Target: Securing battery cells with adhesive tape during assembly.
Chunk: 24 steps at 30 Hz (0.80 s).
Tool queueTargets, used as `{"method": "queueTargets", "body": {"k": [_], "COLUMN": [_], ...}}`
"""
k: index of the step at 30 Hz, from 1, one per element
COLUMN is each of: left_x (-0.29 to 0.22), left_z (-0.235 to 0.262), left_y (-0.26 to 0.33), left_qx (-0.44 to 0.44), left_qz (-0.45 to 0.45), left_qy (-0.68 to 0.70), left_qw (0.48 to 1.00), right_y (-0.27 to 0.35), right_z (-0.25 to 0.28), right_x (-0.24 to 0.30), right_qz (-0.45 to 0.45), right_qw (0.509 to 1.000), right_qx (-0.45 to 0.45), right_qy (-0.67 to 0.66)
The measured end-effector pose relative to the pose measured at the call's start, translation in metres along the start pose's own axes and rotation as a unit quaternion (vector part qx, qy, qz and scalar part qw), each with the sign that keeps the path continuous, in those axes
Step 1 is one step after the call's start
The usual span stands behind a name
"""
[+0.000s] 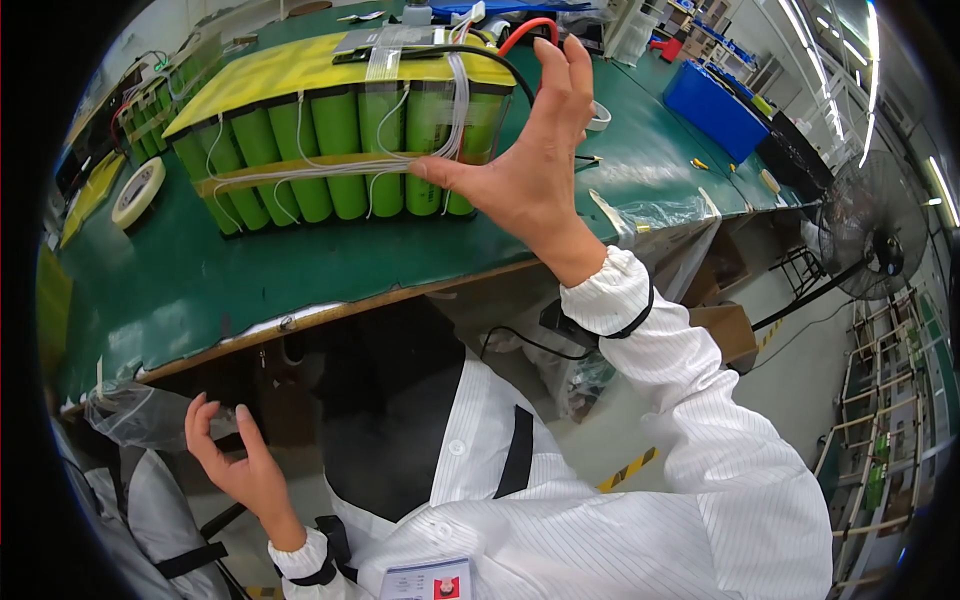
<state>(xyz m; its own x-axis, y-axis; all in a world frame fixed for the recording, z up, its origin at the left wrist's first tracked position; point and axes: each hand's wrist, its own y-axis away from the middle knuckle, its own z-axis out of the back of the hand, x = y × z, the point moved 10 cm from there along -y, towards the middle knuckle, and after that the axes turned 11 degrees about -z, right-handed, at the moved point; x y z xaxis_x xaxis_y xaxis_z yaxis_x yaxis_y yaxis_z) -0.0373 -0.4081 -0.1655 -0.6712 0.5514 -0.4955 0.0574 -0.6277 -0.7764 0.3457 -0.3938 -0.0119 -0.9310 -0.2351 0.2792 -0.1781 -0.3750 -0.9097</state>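
Where battery pack [337,120] ends, right hand [530,185] arches.

Pack [345,150]: far side hidden, right hand [530,185] covers a bit of front. Badge [412,584] cut by lower edge, print unreadable.

The cells [340,130] are green, the cover [270,80] yellow, the sleeve [690,400] pinstriped white.
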Motion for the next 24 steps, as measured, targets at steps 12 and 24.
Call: {"method": "queueTargets", "body": {"k": [12,24], "left_x": [0.080,0.112], "left_z": [-0.235,-0.276], "left_y": [0.115,0.145], "left_qx": [0.502,0.531], "left_qz": [0.111,0.105], "left_qy": [0.188,0.220], "left_qw": [0.837,0.811], "right_y": [0.030,0.020], "right_z": [0.027,0.016], "right_x": [0.043,0.036], "right_qz": [0.179,0.204], "right_qw": [0.982,0.978], "right_qx": [-0.063,-0.032], "right_qy": [-0.014,-0.007]}}
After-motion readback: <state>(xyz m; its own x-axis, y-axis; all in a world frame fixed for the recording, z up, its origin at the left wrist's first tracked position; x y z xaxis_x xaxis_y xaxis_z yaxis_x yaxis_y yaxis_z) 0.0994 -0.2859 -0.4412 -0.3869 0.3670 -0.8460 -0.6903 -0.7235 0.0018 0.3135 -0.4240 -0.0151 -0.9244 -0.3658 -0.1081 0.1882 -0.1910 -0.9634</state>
